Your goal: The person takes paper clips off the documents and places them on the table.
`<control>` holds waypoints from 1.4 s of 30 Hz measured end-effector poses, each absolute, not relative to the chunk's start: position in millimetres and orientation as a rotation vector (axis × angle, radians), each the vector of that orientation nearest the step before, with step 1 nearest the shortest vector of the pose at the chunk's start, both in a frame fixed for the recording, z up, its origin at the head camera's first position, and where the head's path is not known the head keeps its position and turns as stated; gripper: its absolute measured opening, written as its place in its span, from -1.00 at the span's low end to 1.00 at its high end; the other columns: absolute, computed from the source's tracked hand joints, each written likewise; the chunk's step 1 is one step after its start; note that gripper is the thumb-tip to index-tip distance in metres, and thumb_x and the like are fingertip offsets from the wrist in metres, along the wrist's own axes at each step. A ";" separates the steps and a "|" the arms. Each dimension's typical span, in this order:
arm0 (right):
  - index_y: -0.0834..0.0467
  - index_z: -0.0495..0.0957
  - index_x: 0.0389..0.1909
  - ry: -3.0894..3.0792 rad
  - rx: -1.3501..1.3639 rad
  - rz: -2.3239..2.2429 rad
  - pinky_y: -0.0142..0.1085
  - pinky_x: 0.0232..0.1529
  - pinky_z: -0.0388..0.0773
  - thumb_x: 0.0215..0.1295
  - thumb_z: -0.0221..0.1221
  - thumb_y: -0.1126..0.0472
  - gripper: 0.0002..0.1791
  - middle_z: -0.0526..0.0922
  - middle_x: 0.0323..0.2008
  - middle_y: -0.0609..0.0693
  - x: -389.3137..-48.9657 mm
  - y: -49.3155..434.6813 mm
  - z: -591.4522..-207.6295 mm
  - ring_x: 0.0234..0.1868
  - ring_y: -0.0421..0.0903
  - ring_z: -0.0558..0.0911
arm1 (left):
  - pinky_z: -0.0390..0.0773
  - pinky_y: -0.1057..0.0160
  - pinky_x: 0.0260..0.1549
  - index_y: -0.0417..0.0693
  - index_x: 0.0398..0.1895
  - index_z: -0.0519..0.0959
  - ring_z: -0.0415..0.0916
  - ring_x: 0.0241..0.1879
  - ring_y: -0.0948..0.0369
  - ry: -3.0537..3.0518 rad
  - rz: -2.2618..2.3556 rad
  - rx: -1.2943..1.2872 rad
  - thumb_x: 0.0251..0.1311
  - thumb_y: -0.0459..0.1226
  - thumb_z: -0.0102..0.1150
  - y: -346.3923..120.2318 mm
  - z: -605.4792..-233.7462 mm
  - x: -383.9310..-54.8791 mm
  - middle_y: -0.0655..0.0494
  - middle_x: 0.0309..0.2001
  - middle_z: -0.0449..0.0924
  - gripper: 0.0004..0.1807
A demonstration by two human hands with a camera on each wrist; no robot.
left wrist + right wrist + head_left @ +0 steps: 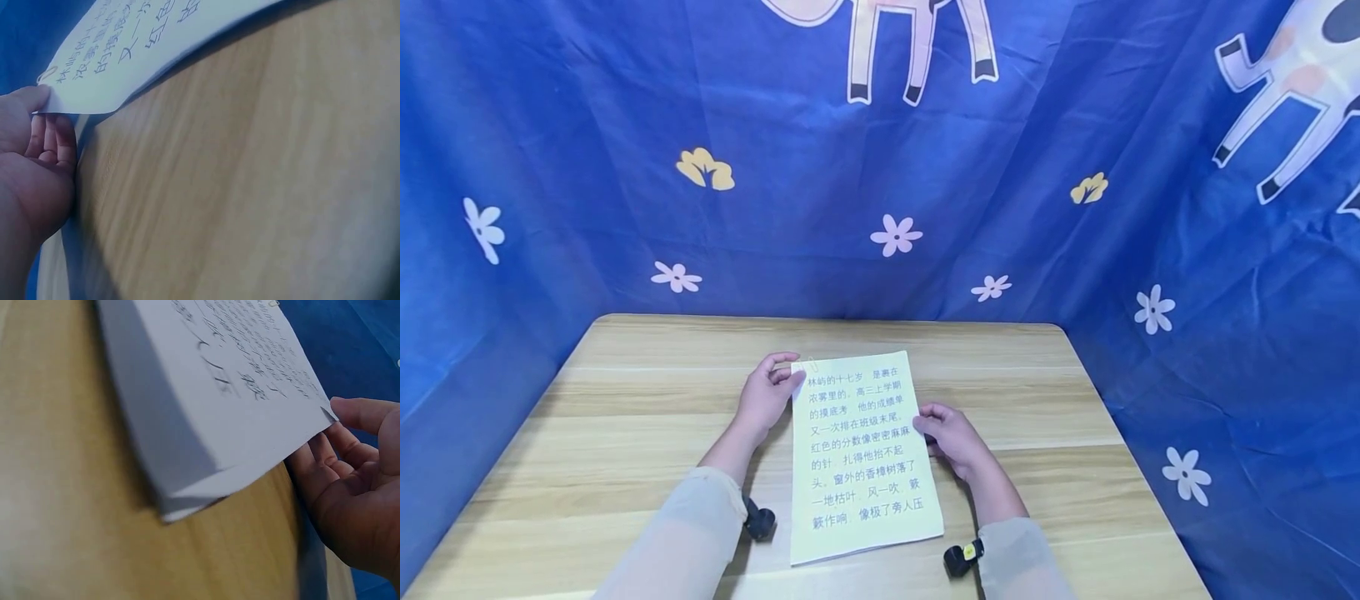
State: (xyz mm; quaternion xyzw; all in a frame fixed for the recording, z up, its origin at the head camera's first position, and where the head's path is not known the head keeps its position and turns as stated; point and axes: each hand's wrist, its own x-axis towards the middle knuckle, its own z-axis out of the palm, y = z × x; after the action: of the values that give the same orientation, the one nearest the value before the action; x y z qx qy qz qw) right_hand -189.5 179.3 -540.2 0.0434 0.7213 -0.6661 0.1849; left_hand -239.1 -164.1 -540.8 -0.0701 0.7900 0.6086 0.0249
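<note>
Pinching paper, left hand and right hand, both partly hidden underneath

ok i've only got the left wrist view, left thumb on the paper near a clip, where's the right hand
Observer: In the head view, the right hand holds the right edge of the paper.
Operator: got it, i only see the top part, what's lower down
Observer: More lines of text run down the sheet, stopping short of its bottom edge.
Operator: and what's at the back, i just get plain blue
Observer: It is a blue backdrop with white flowers printed on it.
</note>
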 end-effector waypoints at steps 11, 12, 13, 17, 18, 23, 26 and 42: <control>0.30 0.68 0.14 2.105 0.113 -1.832 -0.31 -0.19 0.75 0.55 0.26 0.16 -0.67 0.78 -0.12 0.07 -204.8 180.5 -541.6 -0.19 -0.11 0.72 | 0.62 0.33 -0.06 0.09 0.47 0.51 0.65 -0.05 0.16 2.559 1.766 -0.191 0.53 -0.13 0.29 -158.0 -547.1 -235.4 -0.10 0.17 0.76 -0.49; 0.31 0.67 0.14 2.117 0.110 -1.827 -0.31 -0.19 0.75 0.55 0.26 0.16 -0.67 0.79 -0.11 0.08 -205.7 180.7 -542.5 -0.19 -0.11 0.72 | 0.62 0.32 -0.04 0.09 0.47 0.51 0.66 -0.04 0.17 2.572 1.760 -0.185 0.53 -0.13 0.29 -157.3 -547.2 -235.1 -0.10 0.17 0.77 -0.49; 0.30 0.67 0.13 2.127 0.111 -1.822 -0.31 -0.19 0.74 0.54 0.26 0.18 -0.69 0.79 -0.10 0.08 -206.5 180.8 -543.1 -0.20 -0.11 0.73 | 0.62 0.32 -0.03 0.08 0.47 0.51 0.66 -0.05 0.18 2.580 1.758 -0.183 0.53 -0.13 0.29 -156.5 -547.0 -235.0 -0.10 0.17 0.77 -0.49; 0.31 0.67 0.05 2.157 0.123 -1.817 -0.32 -0.23 0.73 0.52 0.26 0.24 -0.77 0.79 -0.15 0.07 -208.2 180.1 -545.8 -0.24 -0.13 0.72 | 0.62 0.38 -0.08 0.06 0.45 0.53 0.64 -0.10 0.24 2.586 1.780 -0.180 0.51 -0.14 0.31 -155.5 -546.7 -234.3 -0.09 0.12 0.79 -0.50; 0.30 0.67 0.02 2.160 0.127 -1.816 -0.32 -0.24 0.72 0.52 0.26 0.25 -0.79 0.79 -0.16 0.06 -208.4 179.9 -546.2 -0.24 -0.13 0.72 | 0.62 0.40 -0.08 0.06 0.44 0.54 0.64 -0.11 0.26 2.584 1.790 -0.181 0.50 -0.14 0.32 -155.7 -546.8 -234.4 -0.09 0.11 0.79 -0.50; 0.31 0.68 0.00 2.183 0.122 -1.823 -0.33 -0.27 0.69 0.51 0.26 0.28 -0.81 0.80 -0.19 0.05 -208.8 178.3 -546.7 -0.27 -0.14 0.71 | 0.64 0.46 -0.12 0.08 0.41 0.57 0.65 -0.11 0.30 2.585 1.802 -0.184 0.48 -0.14 0.35 -158.5 -548.8 -234.0 -0.06 0.07 0.80 -0.51; 0.33 0.68 0.00 2.189 0.114 -1.830 -0.34 -0.27 0.68 0.49 0.27 0.30 -0.80 0.81 -0.21 0.04 -209.1 177.7 -547.6 -0.29 -0.15 0.70 | 0.65 0.47 -0.16 0.08 0.40 0.57 0.64 -0.13 0.32 2.562 1.824 -0.186 0.47 -0.14 0.37 -160.9 -549.3 -233.7 -0.04 0.06 0.80 -0.52; 0.30 0.68 -0.03 2.189 0.089 -1.838 -0.35 -0.30 0.68 0.52 0.26 0.30 -0.85 0.82 -0.26 0.00 -211.5 183.7 -552.5 -0.31 -0.15 0.72 | 0.62 0.50 -0.29 0.02 0.39 0.58 0.59 -0.19 0.39 2.501 1.896 -0.201 0.45 -0.14 0.38 -160.4 -548.7 -233.6 0.20 -0.11 0.75 -0.51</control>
State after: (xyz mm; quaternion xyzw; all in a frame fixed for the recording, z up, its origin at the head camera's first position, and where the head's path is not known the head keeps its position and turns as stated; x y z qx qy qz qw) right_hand -211.5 183.7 -552.5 0.0309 0.7580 -0.6362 0.1405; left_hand -233.6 -160.4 -548.7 -0.0638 0.7953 0.6029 -0.0015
